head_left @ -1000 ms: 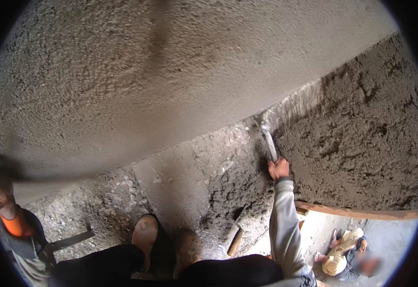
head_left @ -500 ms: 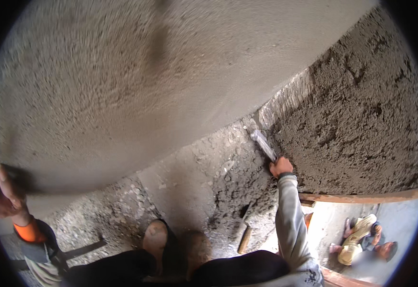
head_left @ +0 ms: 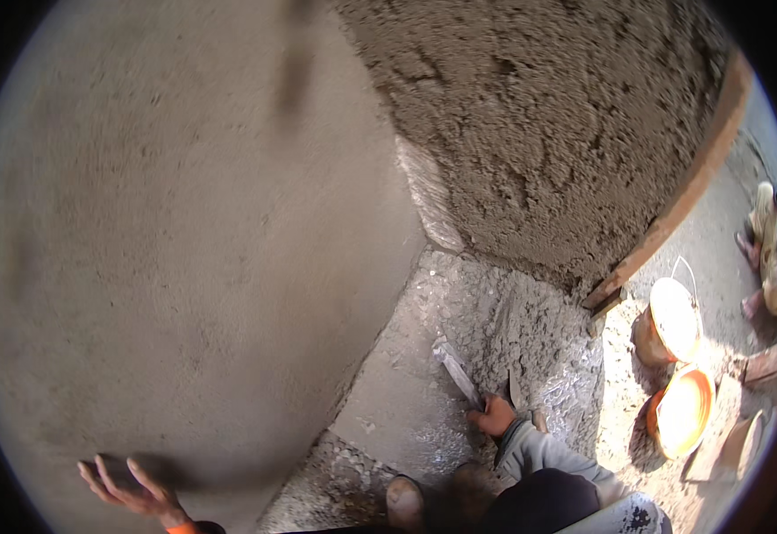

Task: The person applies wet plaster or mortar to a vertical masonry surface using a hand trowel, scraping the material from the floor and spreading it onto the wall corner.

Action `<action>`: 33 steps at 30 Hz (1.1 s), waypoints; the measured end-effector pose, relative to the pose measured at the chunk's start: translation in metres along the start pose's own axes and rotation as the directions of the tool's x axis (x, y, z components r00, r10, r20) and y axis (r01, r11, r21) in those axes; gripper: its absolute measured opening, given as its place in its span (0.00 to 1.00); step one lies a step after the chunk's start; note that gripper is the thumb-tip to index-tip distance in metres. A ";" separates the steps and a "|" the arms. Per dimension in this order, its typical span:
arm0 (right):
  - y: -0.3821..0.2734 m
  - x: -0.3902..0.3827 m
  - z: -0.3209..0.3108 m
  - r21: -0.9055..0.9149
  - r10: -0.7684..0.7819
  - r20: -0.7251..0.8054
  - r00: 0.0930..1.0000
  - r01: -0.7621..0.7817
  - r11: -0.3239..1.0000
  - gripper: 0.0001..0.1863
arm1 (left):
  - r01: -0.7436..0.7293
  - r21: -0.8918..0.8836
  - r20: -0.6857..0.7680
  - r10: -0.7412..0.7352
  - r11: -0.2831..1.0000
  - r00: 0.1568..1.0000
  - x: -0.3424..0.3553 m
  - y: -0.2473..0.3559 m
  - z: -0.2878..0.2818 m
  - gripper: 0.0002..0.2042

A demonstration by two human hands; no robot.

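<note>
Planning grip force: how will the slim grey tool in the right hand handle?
The slim grey tool is probably stiff: it looks straight, with the right hand gripping one end. Likely fairly light, given its narrow shaft, though its material is unclear.

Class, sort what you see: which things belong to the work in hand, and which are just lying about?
In the work:
slim grey tool, gripped by the right hand
smooth grey wall, beside the left hand; contact unclear

Seemingly just lying about:
partly hidden trowel
bucket with wire handle
orange bucket
</note>
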State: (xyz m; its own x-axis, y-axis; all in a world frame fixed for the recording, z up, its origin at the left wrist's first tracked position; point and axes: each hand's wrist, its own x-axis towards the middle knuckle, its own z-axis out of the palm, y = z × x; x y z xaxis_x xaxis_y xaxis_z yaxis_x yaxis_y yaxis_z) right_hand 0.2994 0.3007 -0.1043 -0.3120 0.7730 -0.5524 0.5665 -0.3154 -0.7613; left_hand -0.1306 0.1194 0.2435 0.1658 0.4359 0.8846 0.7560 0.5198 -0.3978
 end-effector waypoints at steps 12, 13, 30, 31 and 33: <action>0.028 0.006 0.014 -0.255 -0.116 -0.015 0.993 0.108 0.961 0.27 | 0.220 -0.919 0.395 0.764 0.328 0.510 0.064 0.205 -0.016 0.18; 0.029 0.008 0.018 -0.252 -0.138 -0.010 0.990 0.131 0.959 0.28 | 0.454 -0.862 0.402 0.850 0.226 0.341 0.043 0.217 -0.006 0.20; 0.008 -0.039 0.010 -0.221 -0.111 -0.088 0.990 0.089 0.971 0.29 | 0.390 -0.723 0.624 0.781 0.571 0.013 0.010 0.195 0.057 0.26; 0.005 -0.043 0.001 -0.174 -0.122 -0.054 0.991 0.111 0.978 0.28 | 0.414 -0.707 0.618 0.786 0.573 -0.032 0.008 0.194 0.057 0.26; 0.005 -0.042 -0.015 -0.134 -0.117 0.000 0.993 0.116 0.984 0.22 | 0.460 -0.677 0.595 0.795 0.575 -0.118 0.006 0.194 0.057 0.26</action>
State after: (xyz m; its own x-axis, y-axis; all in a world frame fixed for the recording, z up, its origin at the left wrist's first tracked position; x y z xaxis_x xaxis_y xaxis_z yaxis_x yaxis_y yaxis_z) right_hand 0.3271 0.2747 -0.0798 -0.3759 0.8046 -0.4597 0.6237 -0.1472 -0.7677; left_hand -0.0191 0.2650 0.1574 0.2045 0.7987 -0.5659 0.9394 0.0023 0.3428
